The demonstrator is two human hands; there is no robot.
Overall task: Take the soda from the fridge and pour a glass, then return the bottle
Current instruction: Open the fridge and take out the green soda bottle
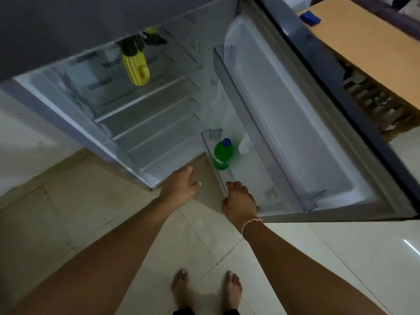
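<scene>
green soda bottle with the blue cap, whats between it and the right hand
Head view: only the clear plastic door-shelf rail and bare bin between the right hand and green soda bottle.

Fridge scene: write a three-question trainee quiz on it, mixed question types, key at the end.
1. True or false: the green soda bottle stands upright in the lowest door shelf of the open fridge.
2. Which hand is nearer that shelf's clear front rail? A) left hand B) right hand
3. Fill in: the bottle's cap is ____ in colour.

Key:
1. True; neither hand touches the bottle.
2. B; the right hand is at the rail's near end, while the left hand hangs open by the fridge's bottom corner.
3. Blue.
</scene>
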